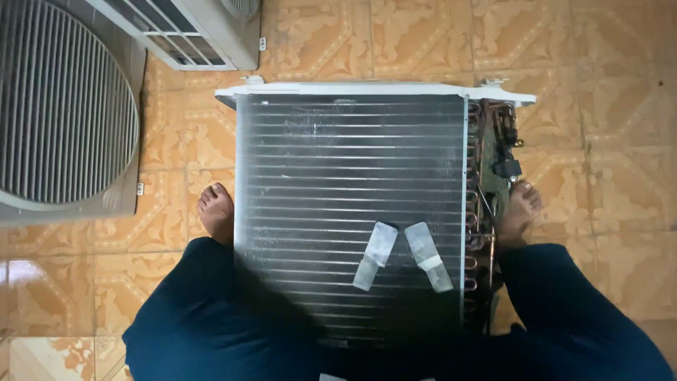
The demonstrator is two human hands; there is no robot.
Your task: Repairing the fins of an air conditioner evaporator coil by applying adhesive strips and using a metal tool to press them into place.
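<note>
Neither of my hands shows in the head view. Below me stands an air-conditioner outdoor unit, its finned condenser coil (pixel 338 190) facing up toward me, with a white base edge (pixel 367 89) at the far side. Two strips of pale tape (pixel 376 255) (pixel 428 255) lie on the fins near me. Copper tube bends and valves (pixel 493 162) run down the coil's right side. My legs in dark trousers (pixel 204 317) straddle the unit, with one bare foot (pixel 216 210) at its left and the other bare foot (pixel 520 210) at its right.
A grey fan-grille panel (pixel 63 113) lies on the tiled floor (pixel 606 141) at the left. Another white unit casing with a louvred grille (pixel 197 32) stands at the top left. Orange patterned tiles surround everything.
</note>
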